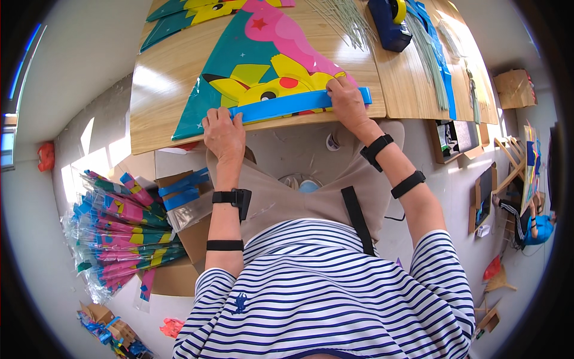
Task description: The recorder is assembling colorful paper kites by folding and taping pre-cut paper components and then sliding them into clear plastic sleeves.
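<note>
On the wooden table in front of me lies a triangular kite sheet (206, 84), teal and pink with a yellow cartoon animal on it. A flat blue strip (281, 107) runs across its near edge, slightly tilted up to the right. My left hand (224, 136) is closed on the strip's left end by the table edge, fingers bent. Farther right, my right hand (348, 103) pinches the strip a little short of its right end, which sticks out past the hand. The strip covers the lower part of the animal picture.
More printed sheets (191, 21) lie at the table's far left. Thin pale rods (347, 24), a blue tape dispenser (388, 27) and blue strips (442, 66) lie at the right. Left of my legs, a carton (191, 239) stands beside bundled, plastic-wrapped kites (128, 230). Another person (538, 227) sits far right.
</note>
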